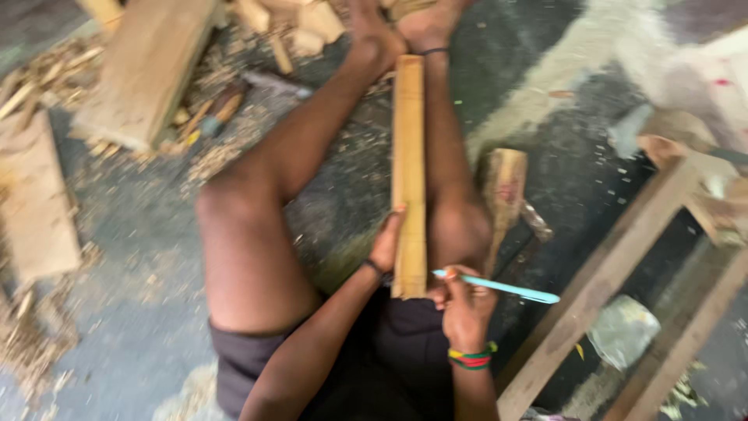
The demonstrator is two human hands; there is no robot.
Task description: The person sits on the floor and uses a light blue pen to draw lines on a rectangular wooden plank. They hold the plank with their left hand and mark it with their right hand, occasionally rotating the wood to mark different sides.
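A long bamboo slat (408, 171) is gripped near its lower end by the left hand (386, 243), running away from it between the legs. Just beside it, a light-blue pen (499, 287) is pinched in the closed right hand (461, 306); its tip seems, through blur, to touch the slat.

Motion blur smears the whole view — the feet (405, 23) and wooden frame (623, 273) are cut off.
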